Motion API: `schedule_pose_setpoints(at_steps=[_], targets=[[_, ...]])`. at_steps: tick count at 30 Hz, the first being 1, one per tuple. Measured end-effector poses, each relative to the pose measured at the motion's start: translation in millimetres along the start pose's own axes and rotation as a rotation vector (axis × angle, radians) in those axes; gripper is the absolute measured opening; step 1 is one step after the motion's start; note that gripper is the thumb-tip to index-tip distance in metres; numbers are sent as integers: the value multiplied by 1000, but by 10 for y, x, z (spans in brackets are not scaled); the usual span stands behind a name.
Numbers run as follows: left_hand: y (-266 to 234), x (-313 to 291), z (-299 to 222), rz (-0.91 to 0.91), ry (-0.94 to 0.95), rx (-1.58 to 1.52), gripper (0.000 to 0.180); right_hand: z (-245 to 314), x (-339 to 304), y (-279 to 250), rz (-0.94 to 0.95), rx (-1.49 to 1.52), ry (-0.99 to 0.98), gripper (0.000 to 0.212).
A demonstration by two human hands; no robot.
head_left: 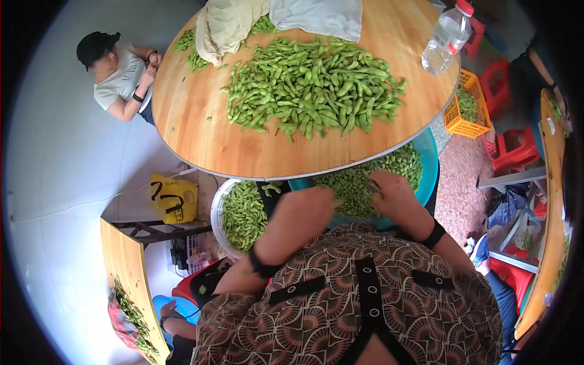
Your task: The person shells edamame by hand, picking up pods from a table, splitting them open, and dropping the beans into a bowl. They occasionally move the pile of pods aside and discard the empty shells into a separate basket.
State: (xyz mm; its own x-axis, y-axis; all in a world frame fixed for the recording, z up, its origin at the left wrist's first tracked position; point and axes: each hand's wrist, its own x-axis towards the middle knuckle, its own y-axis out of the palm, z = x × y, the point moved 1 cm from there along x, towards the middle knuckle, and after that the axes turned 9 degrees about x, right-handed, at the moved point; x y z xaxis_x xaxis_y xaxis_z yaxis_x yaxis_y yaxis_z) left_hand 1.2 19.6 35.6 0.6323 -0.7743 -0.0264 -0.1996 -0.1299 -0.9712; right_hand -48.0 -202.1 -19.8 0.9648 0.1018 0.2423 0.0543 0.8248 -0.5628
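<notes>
Wearing a patterned top [322,319] behind the fingers [390,180], facing a wooden surface [194,121] heaped with green pods [316,85] beyond them. Working with a turquoise basin [431,170] just below the fingers, pinching a small grey piece [373,186] in the right ones; cannot tell about the blurred left fingers [322,201].

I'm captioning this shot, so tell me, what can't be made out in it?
All in the head view:
Left hand: motion blur hides what, if anything, its fingers hold.
Small shiny grey object in the right hand: the fingers cover most of it.
Round turquoise plastic basin: its far side is hidden by the round light-wood table.
Crumpled beige cloth: cut off by the top edge.
</notes>
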Motion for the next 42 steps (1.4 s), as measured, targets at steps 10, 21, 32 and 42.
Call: schedule_pose_setpoints(at_steps=[10, 21, 32, 42], targets=[[-342, 526, 909, -625, -74, 255, 10, -73, -92, 69, 256, 32, 189, 23], [-106, 434, 107, -375, -38, -680, 16, 559, 192, -214, 204, 892, 445, 22], [22, 457, -127, -256, -69, -793, 32, 474, 113, -184, 79, 1155, 508, 17], [240, 384, -112, 63, -298, -1485, 29, 215, 45, -187, 280, 1571, 674, 28]])
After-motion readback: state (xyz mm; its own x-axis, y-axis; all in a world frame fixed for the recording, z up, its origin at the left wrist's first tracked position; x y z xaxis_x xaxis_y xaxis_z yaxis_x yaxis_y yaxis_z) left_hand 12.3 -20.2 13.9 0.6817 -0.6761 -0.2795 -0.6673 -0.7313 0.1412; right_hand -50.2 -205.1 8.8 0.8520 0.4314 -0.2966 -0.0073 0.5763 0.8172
